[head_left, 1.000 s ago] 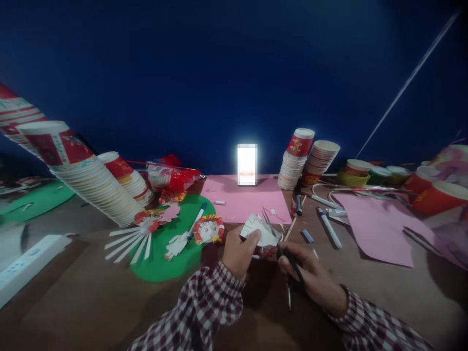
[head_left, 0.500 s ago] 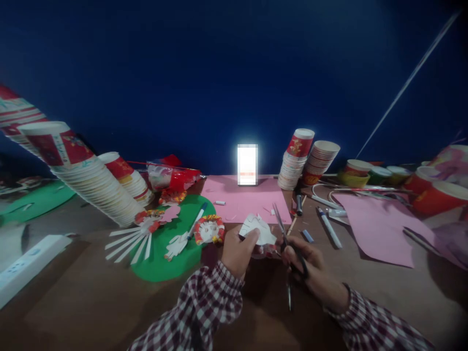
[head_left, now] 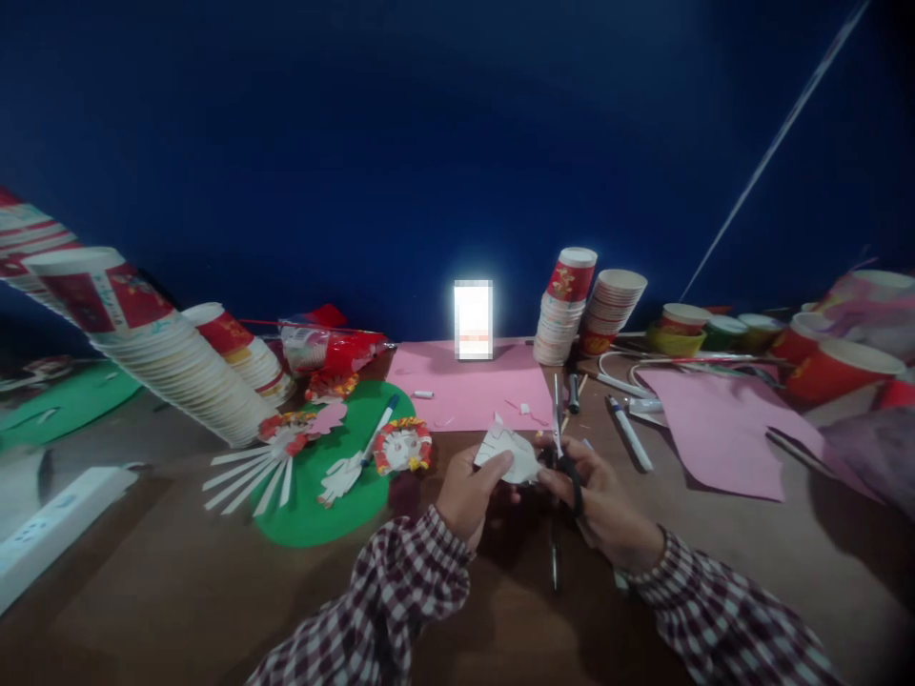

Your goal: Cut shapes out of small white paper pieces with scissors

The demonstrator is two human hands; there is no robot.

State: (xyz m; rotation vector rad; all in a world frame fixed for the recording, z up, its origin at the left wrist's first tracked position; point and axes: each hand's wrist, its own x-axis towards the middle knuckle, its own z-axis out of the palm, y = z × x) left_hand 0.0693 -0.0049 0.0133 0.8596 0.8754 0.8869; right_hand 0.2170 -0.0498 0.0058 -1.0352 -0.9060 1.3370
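Note:
A white paper piece (head_left: pixel 516 455) with pen lines on it is pinched in my left hand (head_left: pixel 468 491), thumb on top. My right hand (head_left: pixel 604 500) is closed round the black handles of a pair of scissors (head_left: pixel 559 429), whose blades point away from me. The right fingertips also reach the paper's right edge. Left of my hands lies a round cup cutout with a red and yellow frilled edge (head_left: pixel 404 446), beside a green paper sheet (head_left: pixel 300 519). On that sheet rest a white paper cutout (head_left: pixel 343 478) and a marker (head_left: pixel 380 429).
Stacked paper cups (head_left: pixel 186 367) lean at the left, and more cup stacks (head_left: pixel 561 319) stand behind the pink paper (head_left: pixel 464 381). A blurred bright screen (head_left: pixel 473 319) stands at the back. Markers (head_left: pixel 630 436) and another pink sheet (head_left: pixel 707 433) lie right; a power strip (head_left: pixel 57 534) lies left.
The right hand has moved closer to the left, and its fingertips now meet the paper's edge. The paper has turned a little in my left hand. The whole view has shifted slightly.

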